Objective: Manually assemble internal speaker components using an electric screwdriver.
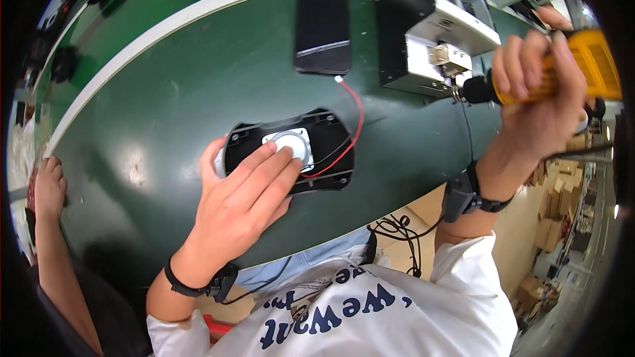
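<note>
My left hand [248, 192] lies over a black plastic housing [327, 124], its fingertips pressing on a small round speaker with a white square frame [304, 149] inside. The outer finger wraps the housing's left edge, and the thumb is partly hidden near the front edge. A red wire [361, 116] and a black one run from the speaker to a white plug [339, 79]. Raised at the right, my right hand [546, 89] grips a yellow electric screwdriver [598, 63]. Its tip points left and meets the front of a metal screw feeder [453, 59].
A black smartphone-like slab [322, 30] lies on the green table [152, 132] beyond the housing. A white rail [198, 10] borders the far side. Another person's hand [49, 185] rests at the left edge. Cables [403, 231] hang below the front edge.
</note>
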A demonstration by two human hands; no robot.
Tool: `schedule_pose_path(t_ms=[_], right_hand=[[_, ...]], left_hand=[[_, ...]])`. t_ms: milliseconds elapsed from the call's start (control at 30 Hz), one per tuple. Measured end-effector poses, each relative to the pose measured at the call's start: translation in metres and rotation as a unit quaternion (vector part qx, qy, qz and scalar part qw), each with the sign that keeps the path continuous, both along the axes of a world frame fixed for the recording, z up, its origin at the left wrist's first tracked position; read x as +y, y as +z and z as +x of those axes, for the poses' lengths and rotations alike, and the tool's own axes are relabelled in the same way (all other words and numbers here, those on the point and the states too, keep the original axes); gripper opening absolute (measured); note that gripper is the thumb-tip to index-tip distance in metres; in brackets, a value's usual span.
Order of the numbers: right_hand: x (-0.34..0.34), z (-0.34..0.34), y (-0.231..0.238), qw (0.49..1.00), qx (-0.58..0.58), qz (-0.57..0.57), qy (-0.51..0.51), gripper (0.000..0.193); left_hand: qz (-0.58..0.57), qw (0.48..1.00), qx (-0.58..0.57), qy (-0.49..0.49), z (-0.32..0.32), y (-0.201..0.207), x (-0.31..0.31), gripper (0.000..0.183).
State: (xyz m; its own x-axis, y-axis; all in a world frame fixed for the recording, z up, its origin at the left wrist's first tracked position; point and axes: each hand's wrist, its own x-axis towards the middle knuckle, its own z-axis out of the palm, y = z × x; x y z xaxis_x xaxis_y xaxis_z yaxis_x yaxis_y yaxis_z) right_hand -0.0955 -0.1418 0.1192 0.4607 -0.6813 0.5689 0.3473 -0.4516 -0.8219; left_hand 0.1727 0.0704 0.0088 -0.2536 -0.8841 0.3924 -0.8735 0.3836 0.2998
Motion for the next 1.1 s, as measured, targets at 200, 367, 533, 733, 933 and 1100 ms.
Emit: schedule_pose_path(t_ms=[200, 367, 533, 733, 933, 1100], right_hand=[[0.049, 0.043, 0.017, 0.988, -0.040, -0.005, 0.150, 0.013], [0.070, 0.076, 0.002, 0.979, -0.001, -0.001, 0.205, 0.019], [0.079, 0.099, -0.004, 0.974, 0.062, -0.019, 0.218, 0.031], [0.078, 0.114, -0.027, 0.974, 0.074, -0.032, 0.213, 0.038], [0.076, 0.118, -0.040, 0.977, 0.050, -0.037, 0.204, 0.042], [0.066, 0.122, -0.037, 0.962, 0.076, -0.021, 0.260, 0.044]], left_hand=[[-0.010, 1.000, -0.003, -0.002, 0.003, -0.002, 0.008, 0.046], [-0.081, 0.997, -0.014, 0.016, -0.004, -0.022, 0.007, 0.023], [-0.087, 0.996, -0.016, 0.031, -0.008, -0.026, 0.012, 0.018], [-0.080, 0.996, -0.020, 0.033, -0.010, -0.028, 0.008, 0.018], [-0.079, 0.996, -0.013, 0.034, -0.012, -0.028, 0.006, 0.019], [-0.085, 0.996, -0.013, 0.039, -0.013, -0.028, 0.007, 0.019]])
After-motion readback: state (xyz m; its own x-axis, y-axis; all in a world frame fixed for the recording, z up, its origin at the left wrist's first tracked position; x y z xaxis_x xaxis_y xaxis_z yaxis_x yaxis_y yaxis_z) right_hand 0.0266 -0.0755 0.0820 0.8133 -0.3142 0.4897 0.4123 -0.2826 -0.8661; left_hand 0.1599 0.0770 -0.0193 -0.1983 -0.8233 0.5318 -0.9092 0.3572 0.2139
